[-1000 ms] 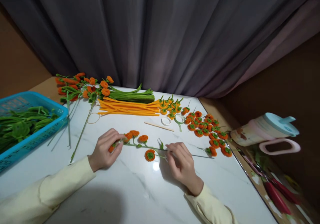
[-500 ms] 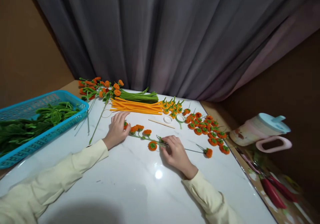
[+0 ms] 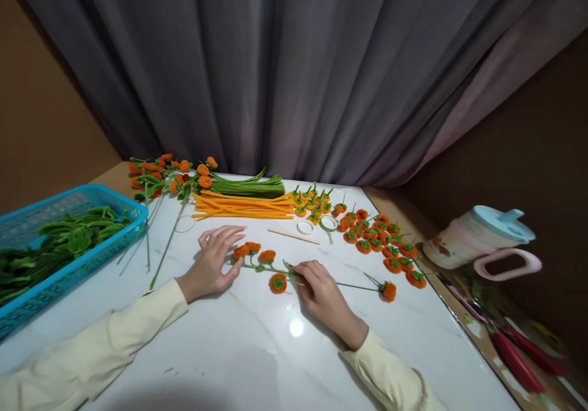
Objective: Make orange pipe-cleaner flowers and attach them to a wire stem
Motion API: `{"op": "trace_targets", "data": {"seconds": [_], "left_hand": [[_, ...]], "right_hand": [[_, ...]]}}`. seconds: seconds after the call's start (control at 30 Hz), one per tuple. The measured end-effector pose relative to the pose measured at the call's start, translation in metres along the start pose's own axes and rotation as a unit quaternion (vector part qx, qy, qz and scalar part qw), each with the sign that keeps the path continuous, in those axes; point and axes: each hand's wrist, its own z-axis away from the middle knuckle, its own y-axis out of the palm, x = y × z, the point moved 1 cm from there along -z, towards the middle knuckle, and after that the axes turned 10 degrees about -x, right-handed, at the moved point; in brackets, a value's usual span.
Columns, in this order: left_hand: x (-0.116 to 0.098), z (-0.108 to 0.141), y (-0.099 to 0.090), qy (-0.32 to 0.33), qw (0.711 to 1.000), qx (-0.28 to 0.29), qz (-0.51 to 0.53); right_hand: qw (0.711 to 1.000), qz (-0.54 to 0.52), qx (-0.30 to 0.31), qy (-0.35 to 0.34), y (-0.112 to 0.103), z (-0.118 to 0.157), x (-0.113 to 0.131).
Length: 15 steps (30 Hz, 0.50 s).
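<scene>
A green stem with several orange flowers (image 3: pixel 267 256) lies across the white table (image 3: pixel 229 350). My left hand (image 3: pixel 215 264) is at the flowers' left end, its fingers apart and nothing held in them. My right hand (image 3: pixel 324 294) has its fingers closed round the right part of the stem. Below the stem, between the hands, one orange flower with a green centre (image 3: pixel 278 283) faces up. To the right of my right hand lies a single orange flower (image 3: pixel 388 291) on a thin dark wire.
Blue basket (image 3: pixel 138 215) with green leaves at left; orange flowers (image 3: pixel 160 166), green stems (image 3: pixel 248 185), yellow strips (image 3: pixel 243 206) behind. Tape rolls (image 3: pixel 305 227) and a stick (image 3: pixel 294 236) lie mid-table. More flowers (image 3: pixel 376 233), a tumbler (image 3: pixel 478 233) and red-handled pliers (image 3: pixel 517 362) stand or lie right.
My left hand has moved off the left end of the flower stem, its fingers spreading apart. My right hand stays on the stem. The view has shifted slightly.
</scene>
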Motion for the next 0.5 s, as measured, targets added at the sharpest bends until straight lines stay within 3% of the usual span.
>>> {"op": "trace_targets", "data": {"seconds": [0.17,0.27,0.4,0.5], "left_hand": [[-0.009,0.003,-0.005,0.036,0.999,0.005,0.0],[-0.026,-0.004,-0.005,0.093,0.994,0.05,0.017],[-0.042,-0.018,0.008,0.147,0.977,0.151,0.036],[-0.04,-0.022,0.023,0.157,0.973,0.166,0.016]], "right_hand": [[1.0,-0.012,-0.009,-0.001,0.002,0.0,0.001],[0.999,-0.003,0.033,-0.005,-0.001,-0.009,0.0],[0.981,0.023,0.19,-0.016,-0.007,-0.038,-0.003],[0.948,0.033,0.316,0.001,-0.008,-0.064,-0.007]]}}
